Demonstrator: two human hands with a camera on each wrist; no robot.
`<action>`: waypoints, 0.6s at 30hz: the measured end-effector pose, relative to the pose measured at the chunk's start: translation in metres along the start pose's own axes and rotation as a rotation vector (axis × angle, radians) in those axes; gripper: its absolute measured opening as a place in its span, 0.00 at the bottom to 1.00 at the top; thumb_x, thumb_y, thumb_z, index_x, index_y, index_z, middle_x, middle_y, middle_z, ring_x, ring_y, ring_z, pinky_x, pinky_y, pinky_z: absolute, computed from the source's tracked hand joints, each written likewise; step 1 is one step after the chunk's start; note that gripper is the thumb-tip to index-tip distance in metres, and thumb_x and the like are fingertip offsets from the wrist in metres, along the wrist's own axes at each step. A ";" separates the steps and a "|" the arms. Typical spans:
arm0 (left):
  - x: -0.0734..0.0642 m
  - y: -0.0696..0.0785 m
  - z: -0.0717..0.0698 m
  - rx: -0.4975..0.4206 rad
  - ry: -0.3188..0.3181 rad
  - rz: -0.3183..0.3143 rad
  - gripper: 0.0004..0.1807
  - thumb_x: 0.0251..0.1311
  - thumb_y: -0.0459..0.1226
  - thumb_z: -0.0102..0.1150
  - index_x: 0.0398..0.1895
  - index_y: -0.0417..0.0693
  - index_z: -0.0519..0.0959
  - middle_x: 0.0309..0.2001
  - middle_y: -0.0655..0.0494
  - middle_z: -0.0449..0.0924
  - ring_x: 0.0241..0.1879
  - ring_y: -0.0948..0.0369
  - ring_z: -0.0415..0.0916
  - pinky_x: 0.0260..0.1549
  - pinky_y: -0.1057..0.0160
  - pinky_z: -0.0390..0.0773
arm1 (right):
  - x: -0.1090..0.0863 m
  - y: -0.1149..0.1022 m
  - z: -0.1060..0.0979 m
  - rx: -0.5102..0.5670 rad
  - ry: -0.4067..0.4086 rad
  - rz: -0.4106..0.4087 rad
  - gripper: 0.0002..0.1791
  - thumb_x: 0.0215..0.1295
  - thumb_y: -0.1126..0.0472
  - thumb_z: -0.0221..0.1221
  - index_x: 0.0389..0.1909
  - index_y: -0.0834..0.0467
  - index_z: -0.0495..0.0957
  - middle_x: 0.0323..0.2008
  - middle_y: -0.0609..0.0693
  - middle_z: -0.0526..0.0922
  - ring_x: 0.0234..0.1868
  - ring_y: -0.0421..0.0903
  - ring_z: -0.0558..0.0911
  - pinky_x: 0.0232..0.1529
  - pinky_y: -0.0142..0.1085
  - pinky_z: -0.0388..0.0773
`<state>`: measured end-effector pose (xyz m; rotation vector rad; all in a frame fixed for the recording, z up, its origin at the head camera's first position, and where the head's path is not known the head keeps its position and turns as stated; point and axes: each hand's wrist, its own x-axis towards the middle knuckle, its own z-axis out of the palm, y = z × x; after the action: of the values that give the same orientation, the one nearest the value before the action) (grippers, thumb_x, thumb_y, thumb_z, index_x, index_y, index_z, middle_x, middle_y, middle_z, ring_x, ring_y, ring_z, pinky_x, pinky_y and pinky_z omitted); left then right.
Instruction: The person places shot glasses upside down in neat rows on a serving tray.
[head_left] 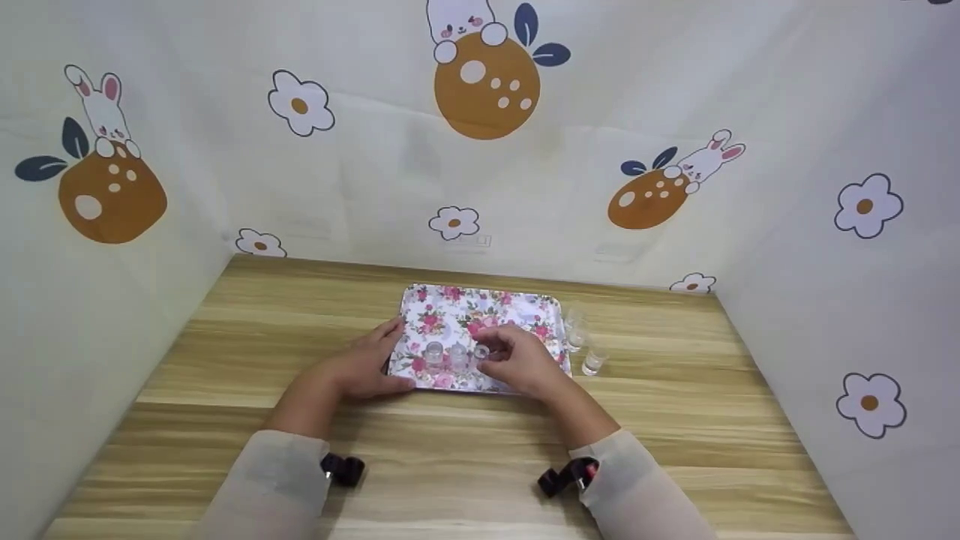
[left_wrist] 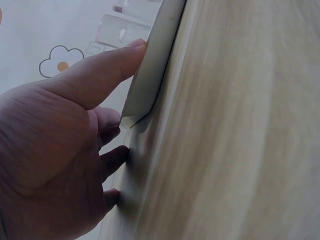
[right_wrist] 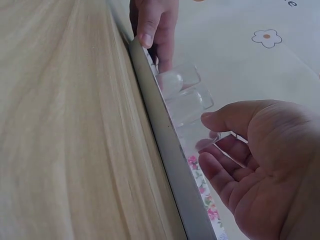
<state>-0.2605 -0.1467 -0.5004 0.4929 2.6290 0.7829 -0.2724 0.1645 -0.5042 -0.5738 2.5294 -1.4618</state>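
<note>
A: What are you seeing in the head view?

B: A flowered tray (head_left: 517, 301) is lying on the wooden desk (head_left: 450, 465). On its near part, three small clear ones are standing in a row: the left cup (head_left: 434, 355), the middle cup (head_left: 459, 358) and the right-end cup (head_left: 481, 351).

A: And the hands?

B: The left hand (head_left: 370, 369) is resting at the near left corner of the tray. The right hand (head_left: 525, 364) is curving its thumb and fingers around the right-end cup. Some outer cups (head_left: 592, 364) are standing just beside the tray's right side; their exact number I cannot tell. Behind, a pale backdrop (head_left: 375, 172) is showing rabbits, oranges and flowers.

A: What is the left wrist view giving?

B: The left thumb is touching the raised side of the tray, while the other fingers are lying loosely by the corner. So this hand is not clenching anything; it is only touching. Cups are partly showing above the rim.

A: And the right wrist view?

B: The right hand is grasping around the right-end cup, with a finger showing through its clear wall. How firmly the thumb is pressing, I cannot tell. The other two cups are standing upright next to it, and the left hand is appearing beyond them.
</note>
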 end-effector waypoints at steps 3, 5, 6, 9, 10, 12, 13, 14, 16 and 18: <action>-0.001 -0.001 -0.001 -0.005 -0.004 -0.014 0.61 0.67 0.59 0.68 0.89 0.45 0.42 0.90 0.48 0.35 0.86 0.32 0.39 0.83 0.30 0.48 | -0.001 -0.002 -0.003 0.015 0.005 -0.023 0.25 0.67 0.63 0.71 0.65 0.61 0.82 0.62 0.60 0.86 0.59 0.54 0.88 0.61 0.39 0.87; -0.001 -0.001 -0.002 -0.011 -0.005 -0.019 0.61 0.67 0.59 0.69 0.89 0.45 0.42 0.90 0.48 0.35 0.86 0.32 0.38 0.83 0.30 0.48 | -0.003 -0.004 -0.007 0.029 0.036 -0.042 0.26 0.69 0.60 0.70 0.66 0.62 0.81 0.62 0.61 0.86 0.60 0.55 0.87 0.62 0.41 0.87; -0.001 -0.001 -0.002 -0.012 -0.006 -0.025 0.61 0.67 0.59 0.69 0.89 0.45 0.42 0.90 0.49 0.34 0.86 0.32 0.38 0.83 0.30 0.48 | -0.004 -0.005 -0.009 0.032 0.056 -0.047 0.25 0.70 0.58 0.70 0.66 0.61 0.82 0.61 0.60 0.87 0.61 0.54 0.87 0.63 0.42 0.86; -0.001 0.000 -0.002 -0.005 -0.007 -0.030 0.62 0.66 0.60 0.68 0.89 0.46 0.42 0.90 0.49 0.34 0.86 0.33 0.38 0.83 0.30 0.48 | -0.009 -0.005 -0.018 0.053 0.121 -0.047 0.25 0.71 0.55 0.70 0.65 0.60 0.82 0.60 0.60 0.87 0.61 0.53 0.86 0.63 0.43 0.85; -0.001 0.000 -0.002 -0.004 -0.008 -0.033 0.62 0.66 0.61 0.68 0.89 0.46 0.42 0.90 0.49 0.34 0.86 0.33 0.38 0.83 0.30 0.48 | -0.011 -0.004 -0.021 0.060 0.141 -0.044 0.24 0.71 0.55 0.69 0.64 0.60 0.82 0.60 0.61 0.88 0.61 0.53 0.86 0.62 0.43 0.85; -0.001 0.000 -0.002 0.000 -0.011 -0.038 0.62 0.66 0.62 0.68 0.89 0.47 0.42 0.90 0.50 0.34 0.86 0.33 0.38 0.83 0.30 0.48 | -0.015 -0.001 -0.028 0.069 0.167 -0.034 0.23 0.72 0.56 0.69 0.64 0.59 0.83 0.60 0.62 0.87 0.59 0.52 0.86 0.60 0.40 0.84; -0.001 0.000 -0.002 0.001 -0.011 -0.037 0.62 0.66 0.62 0.68 0.89 0.47 0.41 0.90 0.49 0.34 0.86 0.33 0.39 0.83 0.29 0.48 | -0.017 0.001 -0.031 0.072 0.181 -0.032 0.22 0.72 0.57 0.69 0.64 0.60 0.83 0.59 0.63 0.87 0.58 0.52 0.86 0.59 0.39 0.84; -0.002 0.000 -0.002 -0.002 -0.011 -0.039 0.63 0.65 0.62 0.68 0.89 0.48 0.41 0.90 0.49 0.34 0.86 0.33 0.38 0.83 0.29 0.47 | -0.020 0.002 -0.035 0.073 0.197 -0.029 0.21 0.72 0.58 0.68 0.63 0.59 0.83 0.59 0.63 0.87 0.57 0.51 0.87 0.58 0.37 0.84; -0.001 0.000 -0.001 -0.006 -0.010 -0.038 0.63 0.65 0.62 0.68 0.89 0.48 0.41 0.90 0.49 0.34 0.86 0.33 0.38 0.82 0.28 0.47 | -0.025 0.006 -0.043 0.078 0.229 -0.022 0.20 0.73 0.59 0.68 0.62 0.59 0.83 0.58 0.64 0.87 0.54 0.49 0.87 0.53 0.33 0.85; 0.000 -0.001 -0.001 -0.010 -0.008 -0.036 0.63 0.66 0.62 0.68 0.89 0.48 0.41 0.90 0.50 0.33 0.86 0.33 0.38 0.82 0.28 0.47 | -0.029 0.009 -0.051 0.085 0.262 -0.017 0.19 0.72 0.60 0.69 0.61 0.59 0.84 0.57 0.63 0.88 0.53 0.46 0.86 0.52 0.30 0.85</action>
<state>-0.2606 -0.1482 -0.5007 0.4441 2.6177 0.7807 -0.2648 0.2208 -0.4874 -0.4157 2.6403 -1.7448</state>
